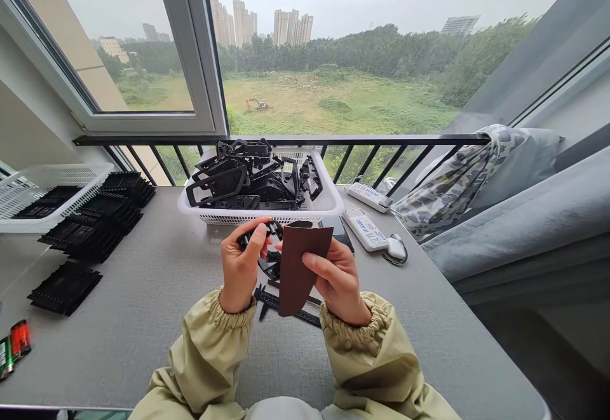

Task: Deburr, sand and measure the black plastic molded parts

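Observation:
My left hand (243,264) is closed around a black plastic part (269,261), thumb on top, holding it above the table. In my right hand (339,280) is a bent brown sheet, apparently sandpaper (302,274), pinched with the thumb in front and fingers behind. The sheet's left edge is beside the plastic part and hides some of it; whether they touch I cannot tell. Below both hands a black vernier caliper (274,301) lies on the table, partly covered by the sheet.
A white basket (257,216) heaped with black plastic parts (257,178) stands ahead by the railing. Stacked black panels (90,216) and another white basket (47,216) are left, batteries (20,338) nearer. White boxy devices (366,229) lie right, beside a grey curtain (515,242).

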A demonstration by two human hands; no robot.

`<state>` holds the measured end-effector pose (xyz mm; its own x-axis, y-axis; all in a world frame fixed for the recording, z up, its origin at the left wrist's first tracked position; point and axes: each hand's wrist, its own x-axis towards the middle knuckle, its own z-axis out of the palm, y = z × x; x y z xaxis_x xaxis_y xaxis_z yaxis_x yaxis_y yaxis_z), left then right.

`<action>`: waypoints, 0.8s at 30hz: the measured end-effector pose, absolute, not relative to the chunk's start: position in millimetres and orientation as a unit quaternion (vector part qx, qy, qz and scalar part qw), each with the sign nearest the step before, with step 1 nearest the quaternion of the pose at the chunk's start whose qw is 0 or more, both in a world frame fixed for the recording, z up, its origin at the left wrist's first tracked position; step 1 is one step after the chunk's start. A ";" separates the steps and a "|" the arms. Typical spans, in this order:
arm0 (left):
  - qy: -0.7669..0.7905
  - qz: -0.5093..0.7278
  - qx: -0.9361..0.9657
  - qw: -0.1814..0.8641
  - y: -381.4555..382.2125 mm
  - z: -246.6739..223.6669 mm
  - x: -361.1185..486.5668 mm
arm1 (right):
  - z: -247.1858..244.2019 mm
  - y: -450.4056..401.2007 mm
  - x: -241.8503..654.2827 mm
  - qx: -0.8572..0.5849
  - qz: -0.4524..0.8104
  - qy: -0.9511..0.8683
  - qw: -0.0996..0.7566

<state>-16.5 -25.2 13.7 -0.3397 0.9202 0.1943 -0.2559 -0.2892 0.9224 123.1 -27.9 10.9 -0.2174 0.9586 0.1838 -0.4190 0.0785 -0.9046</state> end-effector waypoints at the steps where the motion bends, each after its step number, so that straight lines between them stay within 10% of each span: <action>1: 0.424 0.700 0.390 0.422 -25.0 14.1 -16.3 | 9.3 -27.4 122.8 -0.284 0.619 -0.487 0.547; 24: 0.383 0.626 0.526 0.430 -31.4 11.5 -25.1 | 18.8 -24.1 141.5 -0.370 0.538 -0.509 0.561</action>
<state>-25.1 -31.4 11.5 -0.0762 0.9414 0.3287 -0.1355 -0.3364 0.9319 141.5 -24.1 18.8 -0.0974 0.9801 0.1731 -0.2277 0.1474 -0.9625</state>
